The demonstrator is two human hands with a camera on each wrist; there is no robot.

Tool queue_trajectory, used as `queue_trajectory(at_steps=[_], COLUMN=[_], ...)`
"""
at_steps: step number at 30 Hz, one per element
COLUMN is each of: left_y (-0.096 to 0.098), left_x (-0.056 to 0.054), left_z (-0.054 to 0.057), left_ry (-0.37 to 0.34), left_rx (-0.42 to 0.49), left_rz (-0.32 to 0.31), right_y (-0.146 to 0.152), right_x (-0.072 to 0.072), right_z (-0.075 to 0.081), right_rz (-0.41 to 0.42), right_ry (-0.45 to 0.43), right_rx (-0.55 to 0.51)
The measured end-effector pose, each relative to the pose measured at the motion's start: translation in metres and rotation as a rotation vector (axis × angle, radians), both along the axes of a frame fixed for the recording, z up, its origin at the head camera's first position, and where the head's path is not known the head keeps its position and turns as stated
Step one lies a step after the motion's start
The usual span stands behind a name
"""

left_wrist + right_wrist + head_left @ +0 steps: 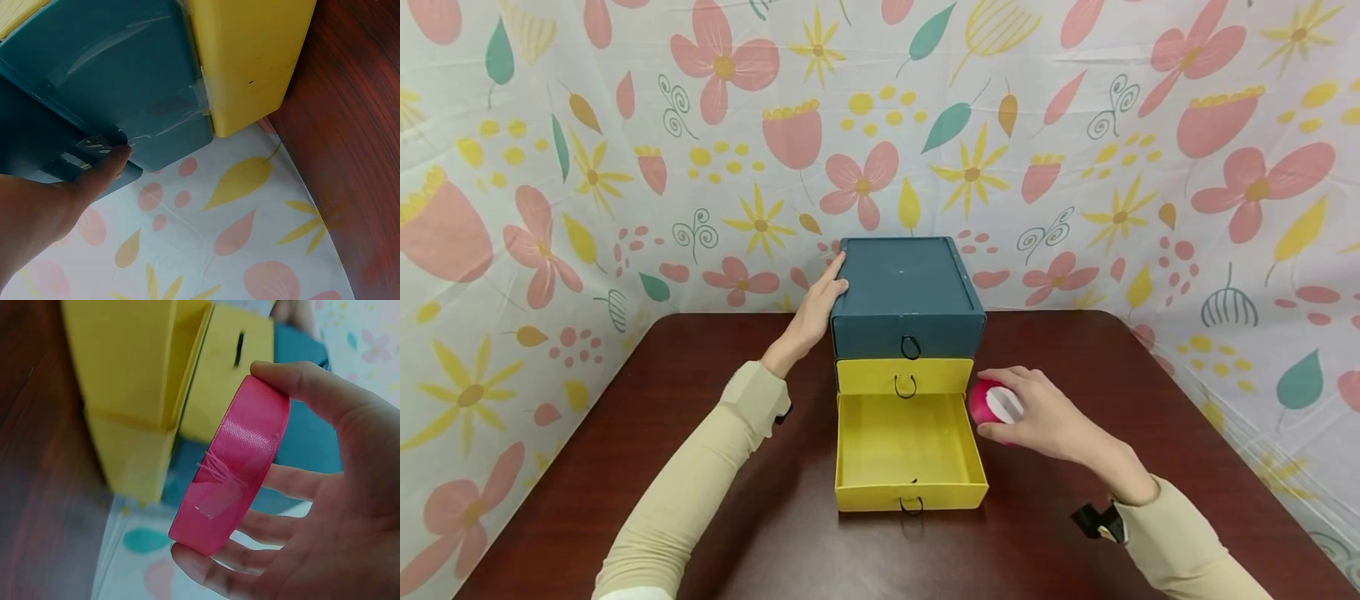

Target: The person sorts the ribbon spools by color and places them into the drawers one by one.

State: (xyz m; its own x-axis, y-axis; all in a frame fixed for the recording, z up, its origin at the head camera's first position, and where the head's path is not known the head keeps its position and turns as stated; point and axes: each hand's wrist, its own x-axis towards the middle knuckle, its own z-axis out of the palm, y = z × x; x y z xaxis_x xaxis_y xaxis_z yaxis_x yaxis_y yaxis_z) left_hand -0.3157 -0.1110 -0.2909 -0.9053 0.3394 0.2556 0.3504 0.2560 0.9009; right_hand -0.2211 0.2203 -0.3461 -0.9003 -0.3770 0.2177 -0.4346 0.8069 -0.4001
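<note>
A stack of drawers with a dark blue top point(898, 275) stands at the middle of the table. Its lower yellow drawer point(880, 498) is pulled well out toward me, and the yellow drawer front point(868, 377) above it is in line with the stack. My left hand point(814, 315) rests against the blue part's left side, its fingers along the upper edge. To the right of the pulled-out drawer, my right hand point(1051, 414) grips a roll of pink ribbon point(240, 456) by its edges, between thumb and fingers. The ribbon's frayed end shows in the right wrist view.
The dark red-brown wooden table point(730, 533) extends on both sides of the drawers. Behind it hangs a white cloth point(880, 108) printed with flowers and leaves. Small black loops serve as pulls on the drawer fronts, one loop point(912, 506) being on the pulled-out drawer.
</note>
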Motion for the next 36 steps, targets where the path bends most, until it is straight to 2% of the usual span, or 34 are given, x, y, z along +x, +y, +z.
queue_trajectory(at_steps=[3, 11, 18, 25, 36], left_y=[0.001, -0.001, -0.004, -0.003, -0.003], left_x=[0.004, 0.002, -0.025, -0.024, -0.023], left_z=[0.003, 0.002, -0.023, -0.024, -0.025], left_ry=[0.002, -0.013, 0.019, 0.028, 0.039], left_rx=[-0.003, 0.0, 0.0, 0.003, 0.004], left_rz=[0.001, 0.003, 0.029, 0.046, 0.032], right_y=[-0.015, -0.05, -0.073, -0.091, -0.109], right_x=[0.006, 0.013, 0.007, 0.002, -0.006], right_z=[0.001, -0.003, -0.02, -0.035, -0.051], right_rz=[0.036, 0.137, 0.187, 0.207, 0.204], right_ry=[0.002, 0.006, 0.02, 0.075, 0.03], right_rx=[0.003, 0.02, 0.051, 0.106, 0.147])
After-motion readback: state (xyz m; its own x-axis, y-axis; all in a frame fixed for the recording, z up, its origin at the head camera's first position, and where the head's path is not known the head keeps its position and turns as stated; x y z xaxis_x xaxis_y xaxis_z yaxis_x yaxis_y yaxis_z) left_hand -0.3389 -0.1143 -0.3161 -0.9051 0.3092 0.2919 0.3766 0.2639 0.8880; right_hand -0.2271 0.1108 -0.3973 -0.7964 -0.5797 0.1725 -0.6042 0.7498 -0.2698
